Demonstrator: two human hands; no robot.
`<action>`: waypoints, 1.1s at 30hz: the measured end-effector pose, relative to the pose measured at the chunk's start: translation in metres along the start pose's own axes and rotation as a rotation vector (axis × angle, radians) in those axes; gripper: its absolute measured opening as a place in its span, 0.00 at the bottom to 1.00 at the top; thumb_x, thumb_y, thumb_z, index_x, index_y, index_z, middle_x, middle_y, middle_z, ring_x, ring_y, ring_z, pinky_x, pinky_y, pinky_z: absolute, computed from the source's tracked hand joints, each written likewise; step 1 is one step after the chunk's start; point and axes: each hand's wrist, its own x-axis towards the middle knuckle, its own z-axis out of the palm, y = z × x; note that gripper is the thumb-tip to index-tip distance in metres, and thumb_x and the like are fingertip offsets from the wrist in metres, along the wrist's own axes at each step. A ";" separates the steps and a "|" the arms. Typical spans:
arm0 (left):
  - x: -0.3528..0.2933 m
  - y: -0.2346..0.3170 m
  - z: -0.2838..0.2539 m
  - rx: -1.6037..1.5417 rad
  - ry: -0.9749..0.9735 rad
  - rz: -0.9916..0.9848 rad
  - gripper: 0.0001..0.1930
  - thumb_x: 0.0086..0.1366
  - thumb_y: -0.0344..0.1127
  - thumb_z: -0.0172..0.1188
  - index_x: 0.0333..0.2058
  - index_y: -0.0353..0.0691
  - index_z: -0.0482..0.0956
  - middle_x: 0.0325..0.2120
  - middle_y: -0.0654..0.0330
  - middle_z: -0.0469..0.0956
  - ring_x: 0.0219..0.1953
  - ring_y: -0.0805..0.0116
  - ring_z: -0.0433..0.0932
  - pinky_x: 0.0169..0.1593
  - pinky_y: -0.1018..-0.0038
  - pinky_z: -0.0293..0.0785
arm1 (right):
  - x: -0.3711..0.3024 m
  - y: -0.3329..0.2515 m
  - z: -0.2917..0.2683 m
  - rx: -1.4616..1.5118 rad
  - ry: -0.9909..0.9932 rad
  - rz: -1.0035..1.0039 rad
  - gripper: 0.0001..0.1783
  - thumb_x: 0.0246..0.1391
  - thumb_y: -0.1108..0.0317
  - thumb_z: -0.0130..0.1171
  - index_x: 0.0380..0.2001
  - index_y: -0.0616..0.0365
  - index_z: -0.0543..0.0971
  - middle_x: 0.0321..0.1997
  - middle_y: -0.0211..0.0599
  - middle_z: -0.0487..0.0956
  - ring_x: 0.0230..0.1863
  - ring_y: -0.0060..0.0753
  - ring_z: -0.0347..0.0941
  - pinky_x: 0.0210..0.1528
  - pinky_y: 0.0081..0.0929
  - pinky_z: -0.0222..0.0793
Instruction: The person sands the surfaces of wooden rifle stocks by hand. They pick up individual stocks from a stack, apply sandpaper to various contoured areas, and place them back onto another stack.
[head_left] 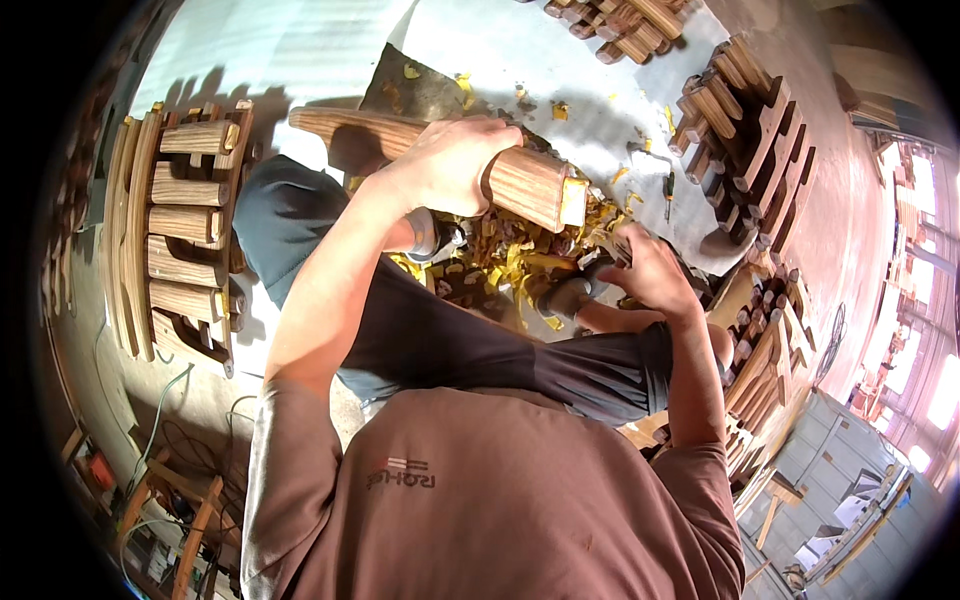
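Note:
My left hand (450, 165) is wrapped over a thick brown wooden bar (530, 183), which lies slantwise in front of me above my lap. The bar's right end carries a pale, squared tip (573, 203) with yellow along its edge. To the right of that tip and a little lower is my right hand (655, 272), apart from the bar. Its fingers are curled in, and whatever they may hold is too small to make out. Beneath both hands, yellow and brown scraps (520, 275) lie heaped between my feet.
A stack of shaped wooden pieces (187, 250) stands at my left. More wooden parts are piled at the right (745, 130), lower right (770, 350) and far edge (630, 30). A screwdriver-like tool (669, 190) lies on the pale sheet. Cables (165, 415) trail at lower left.

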 end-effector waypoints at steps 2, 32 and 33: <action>0.003 0.002 -0.001 -0.001 -0.001 0.003 0.33 0.35 0.28 0.70 0.46 0.43 0.71 0.40 0.56 0.76 0.46 0.49 0.76 0.47 0.57 0.75 | -0.002 0.029 0.005 0.027 -0.023 -0.144 0.17 0.52 0.67 0.64 0.44 0.62 0.76 0.37 0.52 0.80 0.41 0.56 0.78 0.45 0.39 0.71; 0.006 0.001 0.017 0.096 0.114 -0.056 0.33 0.39 0.30 0.68 0.50 0.42 0.71 0.45 0.52 0.75 0.51 0.49 0.74 0.54 0.58 0.72 | -0.008 -0.069 0.001 -0.140 0.476 -0.095 0.07 0.60 0.68 0.57 0.32 0.59 0.80 0.18 0.44 0.77 0.19 0.42 0.78 0.24 0.35 0.73; 0.007 0.001 0.019 0.089 0.118 -0.052 0.33 0.39 0.30 0.68 0.50 0.42 0.71 0.45 0.52 0.75 0.52 0.49 0.74 0.54 0.58 0.72 | -0.008 -0.072 0.004 -0.175 0.504 -0.109 0.07 0.59 0.67 0.58 0.29 0.58 0.79 0.18 0.45 0.77 0.20 0.47 0.77 0.25 0.38 0.73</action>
